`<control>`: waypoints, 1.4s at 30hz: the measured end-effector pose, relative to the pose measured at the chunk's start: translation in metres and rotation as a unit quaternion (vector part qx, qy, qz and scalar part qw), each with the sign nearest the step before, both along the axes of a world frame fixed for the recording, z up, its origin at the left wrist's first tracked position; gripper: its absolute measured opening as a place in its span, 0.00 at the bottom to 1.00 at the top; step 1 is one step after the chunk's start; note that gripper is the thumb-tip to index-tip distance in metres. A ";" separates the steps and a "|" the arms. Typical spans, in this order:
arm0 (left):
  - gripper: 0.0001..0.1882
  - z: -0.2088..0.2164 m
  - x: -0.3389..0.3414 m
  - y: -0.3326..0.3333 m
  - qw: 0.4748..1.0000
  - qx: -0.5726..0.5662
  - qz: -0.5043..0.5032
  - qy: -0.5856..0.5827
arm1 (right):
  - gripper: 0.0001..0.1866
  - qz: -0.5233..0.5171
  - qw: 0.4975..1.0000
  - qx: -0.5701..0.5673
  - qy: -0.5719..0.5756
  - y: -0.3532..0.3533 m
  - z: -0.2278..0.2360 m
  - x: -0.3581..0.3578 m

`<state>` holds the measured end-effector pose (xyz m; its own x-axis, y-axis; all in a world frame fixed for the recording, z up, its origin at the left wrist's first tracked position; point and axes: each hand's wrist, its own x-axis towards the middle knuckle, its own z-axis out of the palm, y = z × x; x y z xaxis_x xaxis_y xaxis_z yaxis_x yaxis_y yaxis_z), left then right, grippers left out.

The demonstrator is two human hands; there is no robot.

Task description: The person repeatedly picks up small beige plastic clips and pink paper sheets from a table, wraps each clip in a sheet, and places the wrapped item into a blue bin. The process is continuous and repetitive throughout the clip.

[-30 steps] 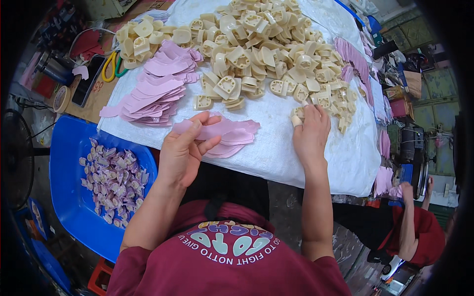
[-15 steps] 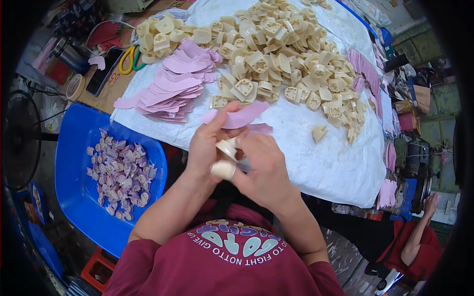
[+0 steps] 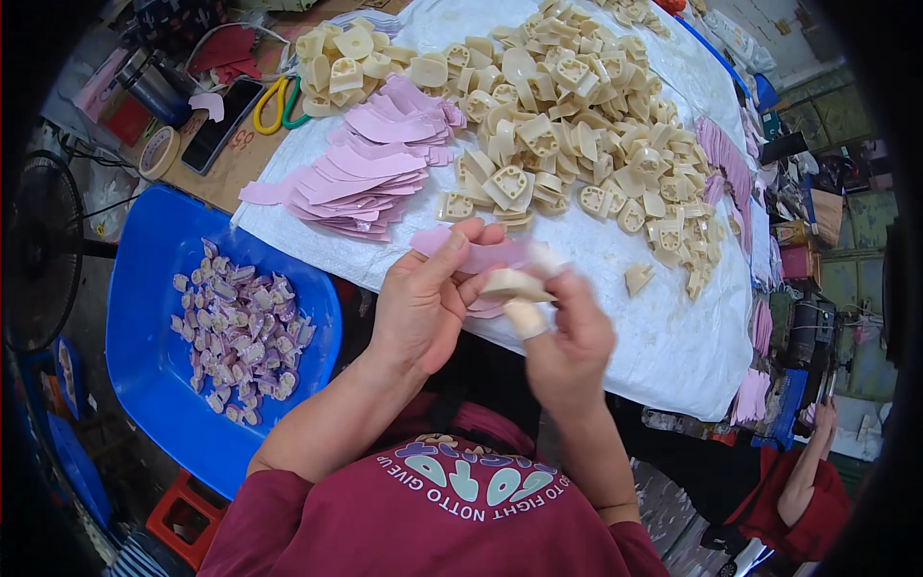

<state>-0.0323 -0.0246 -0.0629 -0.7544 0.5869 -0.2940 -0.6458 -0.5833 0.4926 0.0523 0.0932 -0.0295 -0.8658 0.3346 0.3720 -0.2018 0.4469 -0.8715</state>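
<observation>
The left hand (image 3: pixel 423 306) pinches a pink strip (image 3: pixel 490 255) at its 1 o'clock. A beige piece (image 3: pixel 514 286) is at that hand's 3 o'clock. The right hand (image 3: pixel 574 341) is blurred; its grip cannot be determined.

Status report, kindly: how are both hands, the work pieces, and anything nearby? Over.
Left hand pinching pink strip. Beige piece between both hands. Right hand blurred, grip unclear. Beyond: heap of beige pieces on white cloth.

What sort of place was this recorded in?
Probably a small workshop: there's a big pile of cream pieces, stacked pink strips, and a blue tub of pink-and-cream pieces.
</observation>
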 end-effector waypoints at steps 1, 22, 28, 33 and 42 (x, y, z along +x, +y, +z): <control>0.20 0.000 0.000 -0.001 1.000 -0.005 -0.002 0.003 | 0.16 -0.042 0.998 -0.043 0.000 0.002 0.003 0.001; 0.22 0.030 0.019 -0.003 0.998 0.034 -0.051 0.031 | 0.16 -0.006 0.975 0.169 0.145 0.014 0.006 0.002; 0.21 0.034 0.019 -0.003 0.997 0.032 -0.057 0.044 | 0.16 -0.015 0.962 0.233 0.141 0.019 0.008 0.001; 0.16 0.028 0.011 -0.014 0.948 -0.176 -0.064 0.256 | 0.16 -0.015 0.939 0.332 0.085 0.029 0.020 0.003; 0.14 0.016 0.018 -0.017 0.975 -0.157 -0.136 0.078 | 0.14 0.031 0.913 0.403 -0.055 0.020 0.031 0.005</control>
<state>-0.0147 -0.0418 -0.0465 -0.6337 0.6703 -0.3862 -0.6584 -0.2052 0.7242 0.0568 0.1137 0.0016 -0.9207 -0.0606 0.3855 -0.1794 0.9430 -0.2803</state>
